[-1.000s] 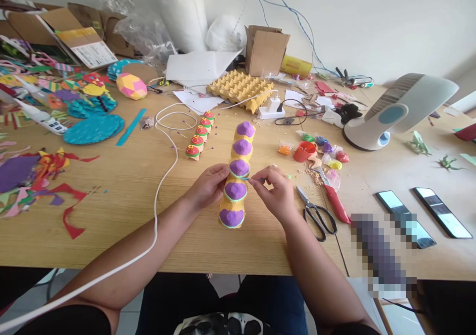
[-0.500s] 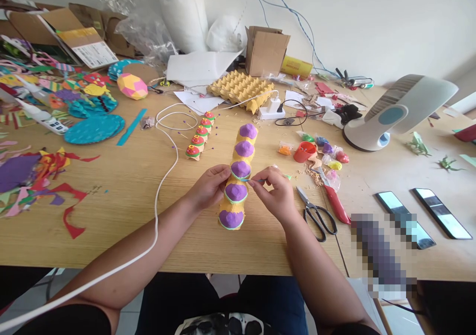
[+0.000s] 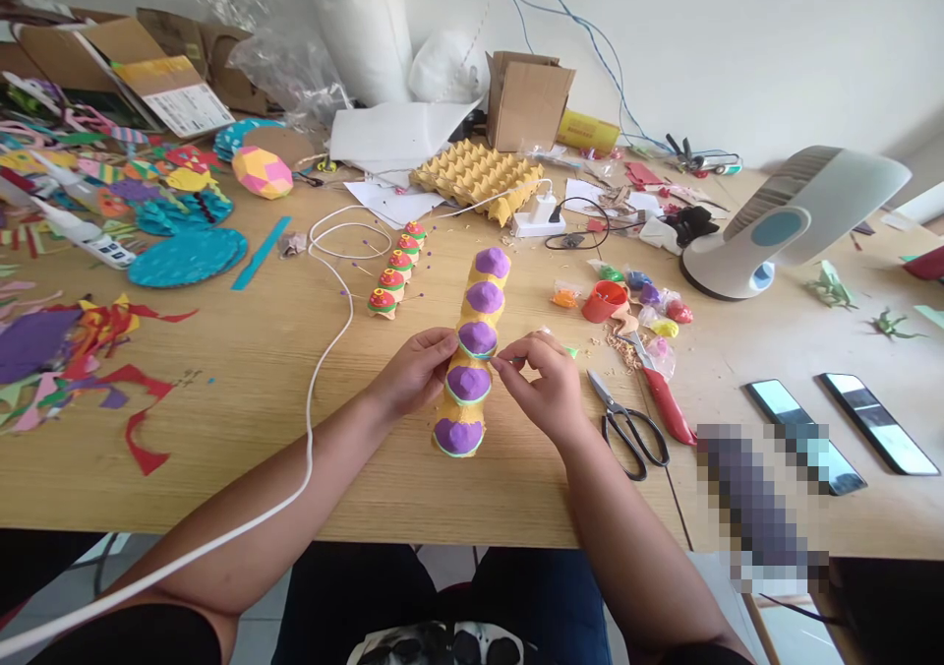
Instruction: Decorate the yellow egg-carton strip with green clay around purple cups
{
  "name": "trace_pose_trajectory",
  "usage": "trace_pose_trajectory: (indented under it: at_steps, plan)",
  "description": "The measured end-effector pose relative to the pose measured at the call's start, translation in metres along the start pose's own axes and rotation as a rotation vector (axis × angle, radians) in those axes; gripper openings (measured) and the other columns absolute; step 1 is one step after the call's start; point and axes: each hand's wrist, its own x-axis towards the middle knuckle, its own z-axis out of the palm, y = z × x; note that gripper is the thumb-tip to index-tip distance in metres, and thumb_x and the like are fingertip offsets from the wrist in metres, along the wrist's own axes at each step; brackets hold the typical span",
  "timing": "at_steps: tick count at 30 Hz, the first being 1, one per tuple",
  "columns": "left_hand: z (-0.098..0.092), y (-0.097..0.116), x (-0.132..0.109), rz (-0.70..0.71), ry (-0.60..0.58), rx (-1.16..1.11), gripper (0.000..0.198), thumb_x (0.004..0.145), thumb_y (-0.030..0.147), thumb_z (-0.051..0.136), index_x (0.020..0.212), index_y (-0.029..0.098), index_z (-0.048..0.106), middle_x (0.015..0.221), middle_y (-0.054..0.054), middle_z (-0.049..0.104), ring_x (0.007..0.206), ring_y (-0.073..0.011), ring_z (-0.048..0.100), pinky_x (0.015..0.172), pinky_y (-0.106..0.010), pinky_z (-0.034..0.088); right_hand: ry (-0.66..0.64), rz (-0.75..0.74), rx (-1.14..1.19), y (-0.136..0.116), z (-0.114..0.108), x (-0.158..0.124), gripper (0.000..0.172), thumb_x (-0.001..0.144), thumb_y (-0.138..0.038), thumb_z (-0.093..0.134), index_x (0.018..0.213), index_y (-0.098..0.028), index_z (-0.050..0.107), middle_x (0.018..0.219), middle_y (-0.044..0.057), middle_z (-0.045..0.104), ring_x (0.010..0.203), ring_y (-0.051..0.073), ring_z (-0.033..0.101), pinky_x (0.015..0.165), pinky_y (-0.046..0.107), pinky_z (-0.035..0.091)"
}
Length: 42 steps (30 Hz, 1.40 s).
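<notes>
Yellow strip (image 3: pixel 463 411) with purple caps (image 3: pixel 485 296) is lying lengthwise on the table (image 3: pixel 243 399), near the middle of its front edge. The left hand (image 3: pixel 413 375) is clasping its left side. The right hand (image 3: pixel 547 390) is pinching the green trim (image 3: pixel 479 355) at the middle cap, fingertips closed on it, with scissors (image 3: pixel 628 431) lying just to its right.

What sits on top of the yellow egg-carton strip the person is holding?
Five purple caps sit on the yellow strip; the left hand and right hand cover its sides midway, hiding whatever the fingers pinch.
</notes>
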Motion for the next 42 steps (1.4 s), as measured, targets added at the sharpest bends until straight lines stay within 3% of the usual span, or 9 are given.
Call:
trace_pose_trajectory:
  at_steps: [11, 17, 22, 42]
  plan:
    - [0.001, 0.002, -0.001, -0.018, 0.010, -0.045, 0.021, 0.078, 0.034, 0.080, 0.078, 0.014, 0.072, 0.077, -0.006, 0.072, 0.065, -0.0137, 0.063, 0.062, -0.024, 0.049, 0.004, 0.055, 0.067, -0.003, -0.001, 0.001, 0.013, 0.088, -0.023, 0.067, 0.078, -0.022, 0.060, 0.069, -0.001, 0.064, 0.065, 0.015, 0.055, 0.064, 0.032, 0.045]
    - [0.000, 0.003, 0.000, -0.009, 0.015, -0.061, 0.021, 0.080, 0.033, 0.079, 0.077, 0.014, 0.071, 0.072, -0.005, 0.070, 0.062, -0.0131, 0.062, 0.059, -0.023, 0.047, 0.105, -0.076, -0.061, 0.001, -0.002, -0.001, 0.005, 0.090, -0.021, 0.067, 0.087, -0.024, 0.065, 0.078, 0.002, 0.066, 0.074, 0.018, 0.060, 0.071, 0.037, 0.047]
    - [0.002, 0.004, -0.001, 0.015, -0.027, -0.030, 0.023, 0.083, 0.035, 0.076, 0.074, 0.014, 0.070, 0.071, -0.004, 0.069, 0.059, -0.0117, 0.059, 0.056, -0.023, 0.045, 0.115, -0.165, -0.120, 0.005, 0.003, -0.003, 0.010, 0.089, -0.017, 0.067, 0.090, -0.027, 0.067, 0.083, 0.003, 0.067, 0.078, 0.020, 0.062, 0.073, 0.038, 0.047]
    - [0.007, 0.006, -0.001, -0.015, 0.023, -0.086, 0.019, 0.080, 0.032, 0.078, 0.076, 0.015, 0.071, 0.068, -0.003, 0.068, 0.057, -0.0126, 0.060, 0.055, -0.023, 0.045, 0.133, -0.110, -0.151, 0.007, 0.009, -0.008, 0.008, 0.090, -0.018, 0.066, 0.089, -0.027, 0.067, 0.082, 0.003, 0.065, 0.075, 0.019, 0.061, 0.070, 0.038, 0.048]
